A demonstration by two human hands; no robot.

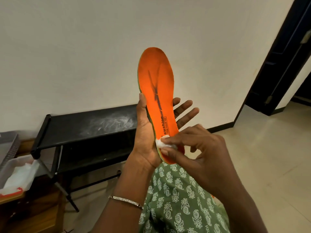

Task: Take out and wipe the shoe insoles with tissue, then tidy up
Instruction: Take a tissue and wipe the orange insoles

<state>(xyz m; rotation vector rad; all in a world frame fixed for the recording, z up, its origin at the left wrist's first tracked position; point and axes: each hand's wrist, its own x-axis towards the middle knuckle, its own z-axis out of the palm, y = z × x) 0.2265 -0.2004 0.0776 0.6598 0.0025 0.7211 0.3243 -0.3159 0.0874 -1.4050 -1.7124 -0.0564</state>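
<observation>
Two hands work close together above a lap covered in green cloth printed with white paisley (pixel 176 199). A thin, pale metal bracelet (pixel 126 201) circles the left wrist.

Nearest the camera, the right hand (pixel 198 148) pinches a small crumpled wad of white tissue (pixel 160 144) between thumb and fingertips. It presses the wad onto the heel end of a long orange foam insole (pixel 158 84) with a green edge.

The left hand (pixel 144 137) holds that insole upright with the toe pointing up. Its thumb is clamped along the left edge and its fingers are spread straight behind the back. The insole's face is turned to the camera and shows dark smudged streaks down the middle and black printed lettering near the heel.

Behind the hands, against the wall, stands a low black metal rack (pixel 80 125) whose flat top bears whitish dusty smears. At the far left, a clear plastic box (pixel 10 167) with an orange-red rim holds loose white paper.

Farther back are a plain cream wall (pixel 84 47) and a pale tiled floor (pixel 260 148). A dark door (pixel 282 64) stands open at the right.
</observation>
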